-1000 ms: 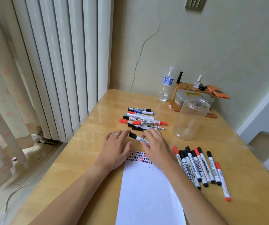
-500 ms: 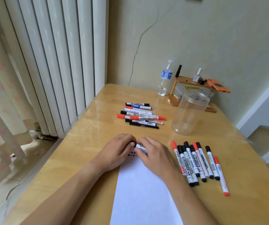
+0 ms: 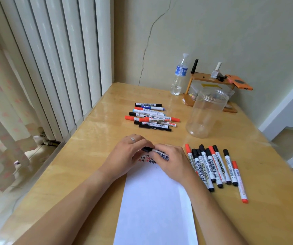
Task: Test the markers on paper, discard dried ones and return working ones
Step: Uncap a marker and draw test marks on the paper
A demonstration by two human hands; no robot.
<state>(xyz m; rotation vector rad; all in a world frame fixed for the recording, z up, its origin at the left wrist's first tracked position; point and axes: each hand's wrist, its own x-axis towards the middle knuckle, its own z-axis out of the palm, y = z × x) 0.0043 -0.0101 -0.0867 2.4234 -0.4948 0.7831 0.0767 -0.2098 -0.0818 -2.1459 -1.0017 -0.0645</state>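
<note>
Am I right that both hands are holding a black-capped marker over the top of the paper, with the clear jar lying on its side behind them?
Not quite: the head view shows the clear jar standing upright, not on its side. The rest holds: the left hand and right hand hold a black-capped marker over the top of the paper.

Since 1 s ago: both hands pulled back toward the person w/ the black-capped marker point(image 3: 157, 152), from the bare surface point(image 3: 96, 138) just past the paper point(image 3: 156, 200) to over its top edge, above the red/black test marks point(image 3: 146, 159). Left hand point(image 3: 128, 154) was lying flat; now its fingers curl onto the black cap point(image 3: 146, 149). Right hand point(image 3: 173, 161) now wraps the barrel in a closer grip.
</note>
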